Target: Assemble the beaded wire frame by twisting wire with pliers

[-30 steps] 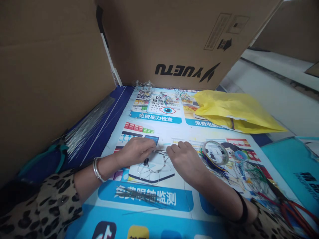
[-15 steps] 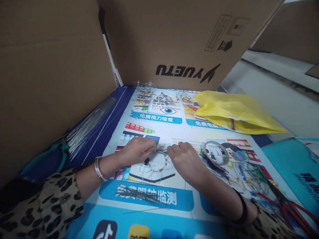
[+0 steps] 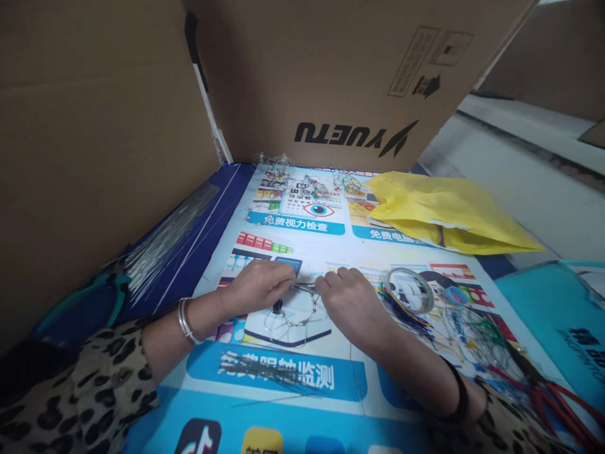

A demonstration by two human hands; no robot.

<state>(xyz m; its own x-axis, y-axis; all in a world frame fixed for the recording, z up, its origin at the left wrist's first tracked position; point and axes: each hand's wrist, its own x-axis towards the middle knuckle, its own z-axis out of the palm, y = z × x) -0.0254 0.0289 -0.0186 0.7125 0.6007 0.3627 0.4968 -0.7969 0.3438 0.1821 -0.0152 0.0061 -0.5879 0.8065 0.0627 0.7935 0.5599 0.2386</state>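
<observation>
My left hand [image 3: 265,285] and my right hand [image 3: 348,301] are both closed, knuckles up, over the middle of the printed sheet. Between them runs a short stretch of thin metal wire [image 3: 305,288], pinched from either side by my fingers. From it hangs a beaded wire loop [image 3: 295,323], with small silvery beads strung along its lower curve. A small black piece [image 3: 278,306] shows at the loop's left, just under my left fingers. My fingertips hide the ends of the wire. Several loose dark wires [image 3: 269,369] lie on the sheet in front.
A bundle of straight wires [image 3: 172,233] and teal-handled pliers [image 3: 120,293] lie at left. On the right are a clear tape roll [image 3: 410,291], tangled wires [image 3: 477,334] and red-handled scissors [image 3: 553,397]. A yellow bag [image 3: 444,211] sits behind. Cardboard walls [image 3: 302,75] stand at the back and left.
Almost nothing differs. Both hands keep the same grip on the wire, and the beaded loop hangs in the same place.
</observation>
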